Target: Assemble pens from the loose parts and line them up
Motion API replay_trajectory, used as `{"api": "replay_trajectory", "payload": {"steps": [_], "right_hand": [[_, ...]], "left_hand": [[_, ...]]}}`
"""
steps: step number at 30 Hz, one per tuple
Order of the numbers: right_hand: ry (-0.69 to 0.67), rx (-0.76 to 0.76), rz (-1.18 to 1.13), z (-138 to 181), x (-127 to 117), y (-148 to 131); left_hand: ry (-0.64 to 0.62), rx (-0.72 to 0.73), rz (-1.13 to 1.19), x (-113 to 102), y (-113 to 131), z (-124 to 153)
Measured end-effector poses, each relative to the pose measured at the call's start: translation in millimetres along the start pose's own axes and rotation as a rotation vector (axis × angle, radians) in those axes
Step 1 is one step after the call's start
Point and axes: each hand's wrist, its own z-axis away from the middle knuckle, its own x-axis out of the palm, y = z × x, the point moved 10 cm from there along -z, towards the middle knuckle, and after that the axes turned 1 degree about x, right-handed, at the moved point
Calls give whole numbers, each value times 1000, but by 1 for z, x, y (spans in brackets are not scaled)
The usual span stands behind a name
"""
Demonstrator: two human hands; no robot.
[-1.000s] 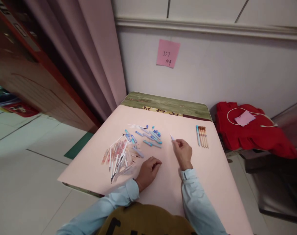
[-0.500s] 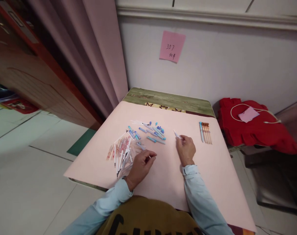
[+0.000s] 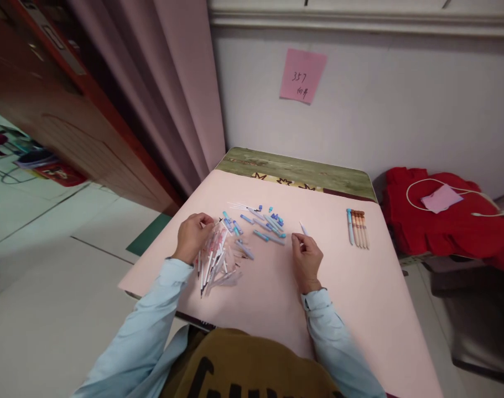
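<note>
My left hand [image 3: 193,237] is at the left edge of a jumbled heap, thumb and fingers pinched together; whatever lies between them is hidden. White refills with dark tips [image 3: 210,265] and clear pinkish pen parts [image 3: 212,241] make up this heap. On the right, my right hand [image 3: 306,261] is closed, and a slim pale pen barrel [image 3: 304,228] sticks out beyond its index finger. The barrel's lower end is hidden by the fingers. Between my hands lie bluish pen barrels [image 3: 272,224] and small blue caps [image 3: 276,217].
A row of pens [image 3: 358,228], one blue-topped and several brown-topped, lies at the right of the pink-covered table [image 3: 343,309]. Thin white sticks [image 3: 239,206] lie toward the back. Red cloth [image 3: 413,232] with a white cord is beyond the right edge. A wooden door [image 3: 110,132] stands left.
My left hand has moved left, from the near side of the heap to its left edge. My right hand has shifted slightly left and turned, the pale barrel staying beside it. The view has swung a little.
</note>
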Motion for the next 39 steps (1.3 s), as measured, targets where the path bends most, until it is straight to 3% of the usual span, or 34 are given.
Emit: {"api": "replay_trajectory", "payload": {"steps": [6,11,19,24,27,30,34,39], "right_hand": [[-4,-21,22,0,-5,10],[10,-24,46,-6,-12,12],[44,-32,37,-10,-17,12],[55,-32,5,-11,-20,12],[42,23,-79,-11,-19,10],[-115,143,-316,-4,5,5],[-448,282,-596,24,53,-8],[-593,339,-655,43,72,-3]], "left_hand": [[-212,41,-245,48,16,-14],[-341,16,-390,76,15,-24],[-365,19,-458,90,11,-32],[-362,-13,-438,78,16,-29],[-230,45,-370,54,38,-19],[-107,189,-212,41,77,9],[-238,462,108,68,136,62],[-302,519,197,92,160,96]]}}
